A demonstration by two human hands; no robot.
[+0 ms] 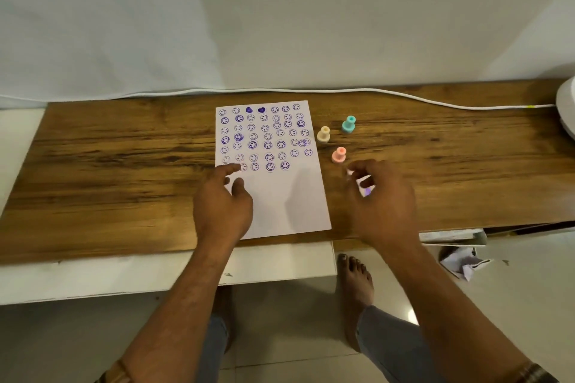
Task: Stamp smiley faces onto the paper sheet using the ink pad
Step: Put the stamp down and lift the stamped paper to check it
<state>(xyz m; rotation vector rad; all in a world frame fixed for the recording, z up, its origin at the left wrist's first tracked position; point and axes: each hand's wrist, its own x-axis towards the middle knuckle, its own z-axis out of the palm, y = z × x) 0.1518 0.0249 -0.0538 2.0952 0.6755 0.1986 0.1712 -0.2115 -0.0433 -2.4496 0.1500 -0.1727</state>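
Observation:
A white paper sheet point(280, 196) lies on the wooden table point(124, 165), its upper part covered with several rows of purple smiley stamps and two hearts. My left hand point(222, 199) rests flat on the sheet's lower left, fingers spread, forefinger near the bottom row. My right hand point(382, 196) hovers just right of the sheet, blurred, fingers curled around a small white stamp point(364, 185) with a purple inked face. No ink pad is visible; it may be hidden under my right hand.
Three more stamps stand right of the sheet: cream point(323, 134), teal point(348, 124), pink point(338, 155). A white cable point(404, 95) runs along the table's back edge. A white object point(567, 109) sits at far right. Crumpled paper point(463, 261) lies on the floor near my feet.

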